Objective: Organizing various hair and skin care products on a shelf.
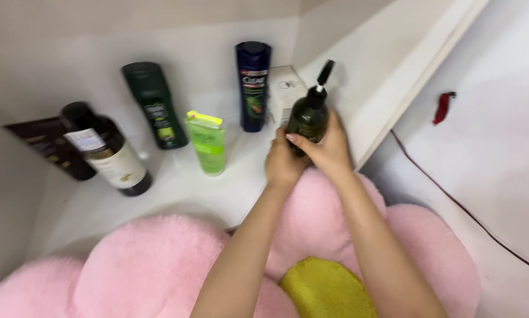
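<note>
Both my hands hold a dark green pump bottle [309, 115] at the right end of a white shelf [176, 182]. My left hand [282, 162] wraps its lower left side. On the bottle's front and right side lies my right hand [329, 147], fingers across the label. The black pump head sticks up and tilts to the right.
On the shelf stand a dark blue bottle [253, 85], a white box [286, 94], a light green tube [207, 142], a dark green bottle [155, 105], a dark bottle with a white label [107, 150] and a brown box [50, 146]. A pink fluffy flower-shaped rug [158, 271] lies below. A red cord [453, 200] runs along the floor at right.
</note>
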